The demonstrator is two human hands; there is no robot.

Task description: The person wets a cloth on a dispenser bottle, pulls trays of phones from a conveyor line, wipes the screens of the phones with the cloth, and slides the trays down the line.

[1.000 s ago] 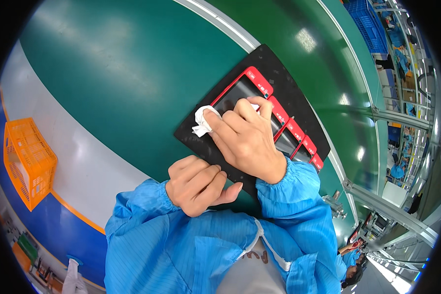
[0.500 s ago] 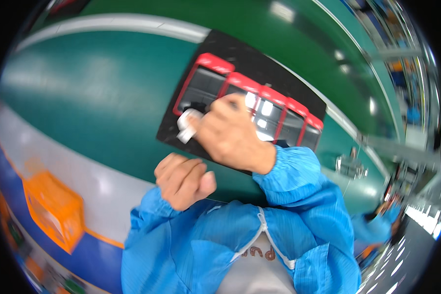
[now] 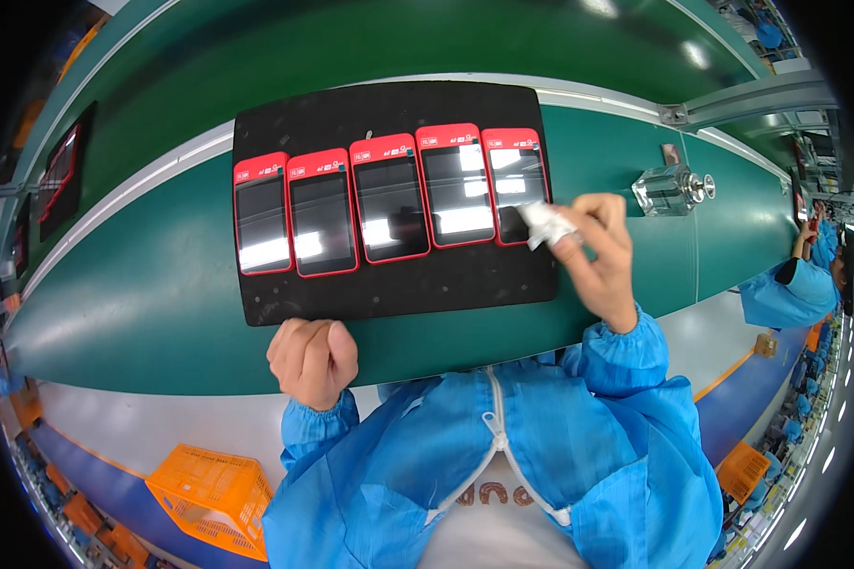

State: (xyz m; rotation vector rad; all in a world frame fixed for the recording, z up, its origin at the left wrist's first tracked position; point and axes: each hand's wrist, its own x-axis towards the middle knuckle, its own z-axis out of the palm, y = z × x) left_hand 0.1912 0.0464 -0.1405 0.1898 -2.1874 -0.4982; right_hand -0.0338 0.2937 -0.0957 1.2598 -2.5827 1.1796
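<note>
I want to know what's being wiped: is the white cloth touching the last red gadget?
Touching. The head view shows the white cloth in the right hand pressed onto the rightmost gadget's screen.

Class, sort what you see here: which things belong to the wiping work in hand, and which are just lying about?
In use: right hand; white cloth; five red-framed devices; black tray; left hand, fisted at the tray's near edge.

Lying about: clear glass bottle; orange crate; second black tray.

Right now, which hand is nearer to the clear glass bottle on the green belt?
Right. The right hand, holding a white cloth, is just left of the bottle; the left hand is a fist far across the belt.
</note>
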